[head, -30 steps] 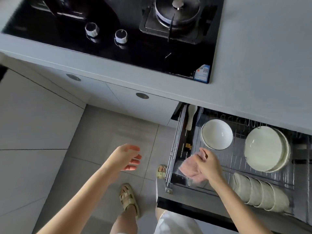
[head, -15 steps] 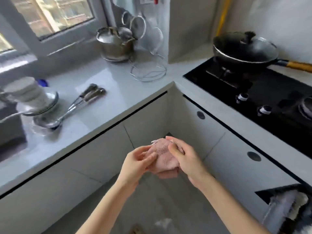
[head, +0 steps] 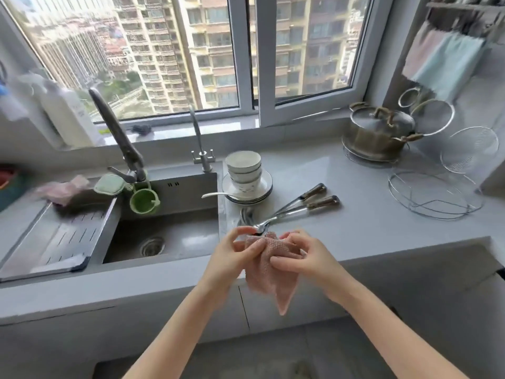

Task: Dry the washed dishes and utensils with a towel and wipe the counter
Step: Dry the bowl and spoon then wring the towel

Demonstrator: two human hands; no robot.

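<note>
From the head camera we see both hands at the front edge of the grey stone worktop (head: 355,228). The left hand (head: 229,258) and the right hand (head: 311,261) each have their fingers curled around the pink waffle-weave towel (head: 273,274). Its loose corner hangs below the edge.

Just behind the towel lie the steel utensils with brown handles (head: 297,207). Their bowl ends are by the left thumb, and we cannot tell whether they touch it.

The stacked white bowls on plates (head: 244,173) stand beside the edge of the steel sink (head: 166,236). Bare worktop stretches from the utensils to the round wire rack (head: 434,195).
</note>
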